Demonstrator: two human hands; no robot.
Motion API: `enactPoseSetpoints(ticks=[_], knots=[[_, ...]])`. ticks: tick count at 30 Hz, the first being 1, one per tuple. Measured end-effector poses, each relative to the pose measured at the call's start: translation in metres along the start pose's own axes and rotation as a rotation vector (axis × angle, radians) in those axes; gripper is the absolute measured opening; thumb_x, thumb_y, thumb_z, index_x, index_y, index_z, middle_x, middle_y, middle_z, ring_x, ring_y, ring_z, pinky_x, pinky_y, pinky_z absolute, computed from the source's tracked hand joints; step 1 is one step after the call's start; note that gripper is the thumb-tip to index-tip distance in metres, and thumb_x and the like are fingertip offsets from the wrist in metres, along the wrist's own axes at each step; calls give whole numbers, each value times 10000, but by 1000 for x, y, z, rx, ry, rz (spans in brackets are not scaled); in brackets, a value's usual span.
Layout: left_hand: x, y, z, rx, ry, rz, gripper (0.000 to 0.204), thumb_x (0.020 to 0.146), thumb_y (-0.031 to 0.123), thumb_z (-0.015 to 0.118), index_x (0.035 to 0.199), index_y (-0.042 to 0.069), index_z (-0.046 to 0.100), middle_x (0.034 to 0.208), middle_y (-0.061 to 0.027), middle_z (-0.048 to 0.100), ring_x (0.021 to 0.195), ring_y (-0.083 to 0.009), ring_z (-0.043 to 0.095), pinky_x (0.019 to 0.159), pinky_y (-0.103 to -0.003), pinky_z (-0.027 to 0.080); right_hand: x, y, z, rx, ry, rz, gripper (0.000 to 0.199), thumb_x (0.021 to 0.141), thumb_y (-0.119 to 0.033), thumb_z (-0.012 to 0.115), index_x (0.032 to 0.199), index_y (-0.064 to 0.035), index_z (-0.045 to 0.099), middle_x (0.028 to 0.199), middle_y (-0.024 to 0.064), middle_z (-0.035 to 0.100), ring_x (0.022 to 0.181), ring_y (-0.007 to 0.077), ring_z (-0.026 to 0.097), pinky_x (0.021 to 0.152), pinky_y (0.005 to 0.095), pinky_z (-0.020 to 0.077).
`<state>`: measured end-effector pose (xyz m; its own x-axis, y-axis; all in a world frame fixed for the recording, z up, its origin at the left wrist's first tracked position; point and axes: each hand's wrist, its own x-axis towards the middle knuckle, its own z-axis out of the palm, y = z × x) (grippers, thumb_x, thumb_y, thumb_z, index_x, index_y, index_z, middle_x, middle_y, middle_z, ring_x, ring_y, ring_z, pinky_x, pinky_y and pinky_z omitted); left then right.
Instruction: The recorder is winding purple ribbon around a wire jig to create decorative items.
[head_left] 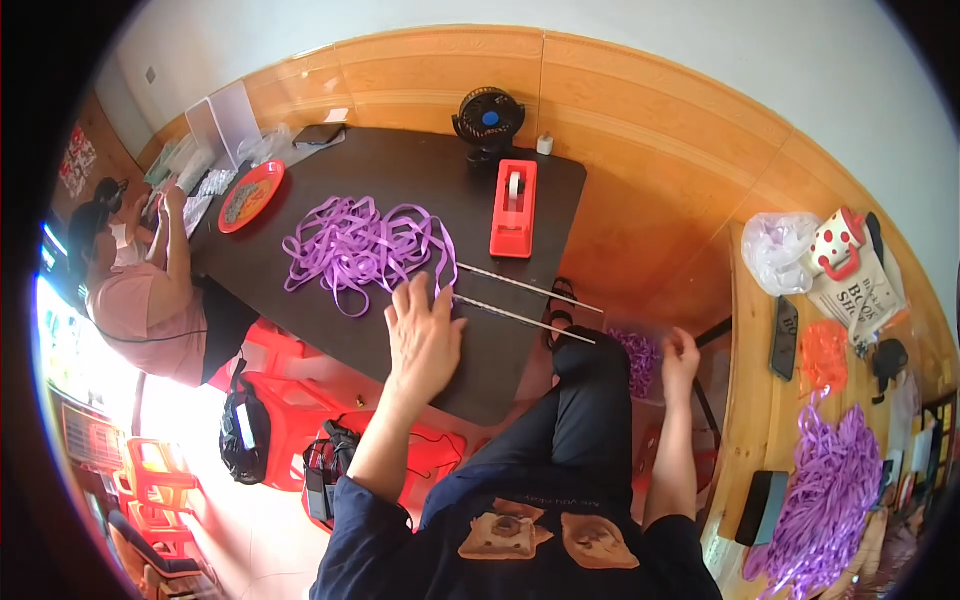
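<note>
Presently, left hand (425, 335) at near edge of tangled purple ribbon (365, 245), which lies on dark bench (490, 375); fingers spread, contact unclear. Right hand (681, 355) beside lower purple heap (637, 362); fingers curled, cannot tell if gripping. Two thin rods (527, 287) project past bench edge.

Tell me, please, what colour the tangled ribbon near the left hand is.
The tangled ribbon is purple; it shows best in the head view.
</note>
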<state>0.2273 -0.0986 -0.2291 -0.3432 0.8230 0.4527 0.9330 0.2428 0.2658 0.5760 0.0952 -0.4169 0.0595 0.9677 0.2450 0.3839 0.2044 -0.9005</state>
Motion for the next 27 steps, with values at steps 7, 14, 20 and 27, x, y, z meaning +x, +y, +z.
enactPoseSetpoints(ticks=[7,14,20,27], knots=[[-13,-14,2,-300,57,252,103,728,3,615,816,28,569,949,-110,587,1010,-333,518,872,-441,353,-72,-105,12,309,-124,-35,141,860,-8,619,999,3,631,913,40,637,817,85,596,704,220,483],[-62,55,-27,-734,-224,680,150,689,17,635,830,51,598,605,-86,532,570,-289,575,538,-398,437,-123,-234,8,412,-997,-429,638,702,96,635,1308,-44,493,1184,155,578,980,276,620,817,345,500],[-71,50,-42,-999,-534,372,120,816,92,664,921,34,659,618,-114,591,545,-266,602,520,-345,460,-136,-223,-12,197,-705,-548,195,820,3,627,1012,2,659,820,88,647,765,185,650,662,308,489],[-83,11,-41,-1617,-1098,34,107,897,40,623,935,-34,689,672,-34,627,638,-85,579,613,-224,455,-143,-238,-70,568,-347,-128,217,948,-100,514,1067,40,629,854,144,680,502,86,552,463,183,424]])
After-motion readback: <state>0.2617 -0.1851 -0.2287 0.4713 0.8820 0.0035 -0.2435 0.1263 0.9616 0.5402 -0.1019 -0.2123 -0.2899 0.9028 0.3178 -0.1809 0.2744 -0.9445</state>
